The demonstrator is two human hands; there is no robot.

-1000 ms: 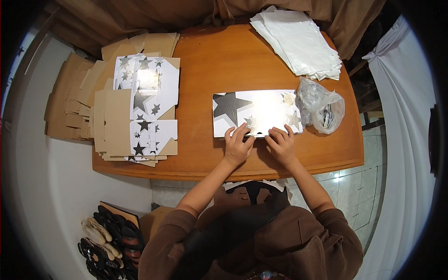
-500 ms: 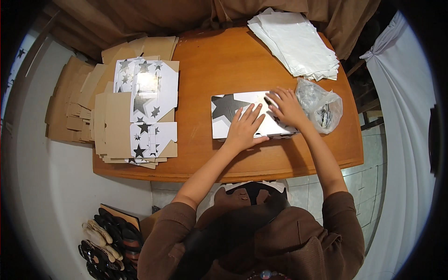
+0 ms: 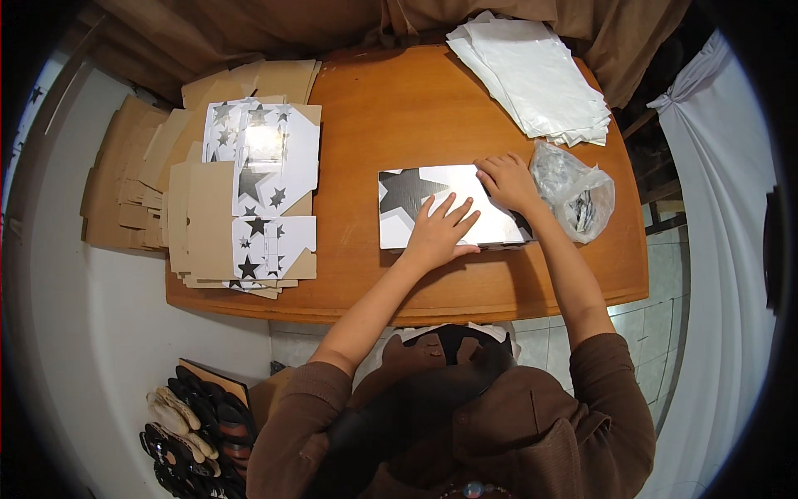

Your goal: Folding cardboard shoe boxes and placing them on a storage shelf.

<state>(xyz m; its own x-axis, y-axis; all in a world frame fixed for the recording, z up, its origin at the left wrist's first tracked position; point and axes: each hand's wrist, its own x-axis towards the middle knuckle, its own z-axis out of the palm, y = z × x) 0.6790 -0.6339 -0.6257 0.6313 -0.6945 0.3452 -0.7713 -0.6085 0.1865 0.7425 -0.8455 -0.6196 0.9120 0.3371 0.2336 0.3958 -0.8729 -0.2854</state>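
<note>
A closed white cardboard box (image 3: 492, 223) with dark stars lies in front of me on the wooden table. My left hand (image 3: 443, 233) rests on its near side, fingers spread over the lid and thumb along the near edge. At the box's far right part lies my right hand (image 3: 508, 181), its fingers extended and close together on the lid near the far edge. Neither hand visibly grips anything, though what is under the right fingertips is hidden. Just right of that hand sits a clear plastic bag (image 3: 573, 191) with small dark and silvery contents.
Flat, unfolded star-printed boxes (image 3: 199, 220) are stacked on the left of the wooden table (image 3: 374, 108), beside more brown cardboard (image 3: 125, 183). White paper sheets (image 3: 532, 79) lie at the far right. Shoes (image 3: 199, 424) sit lower left; a white curtain (image 3: 715, 208) hangs at right.
My right hand has shifted slightly, its fingers now closer together on the lid's far edge. My left hand stays on the box with little movement. The whole view has shifted a little.
</note>
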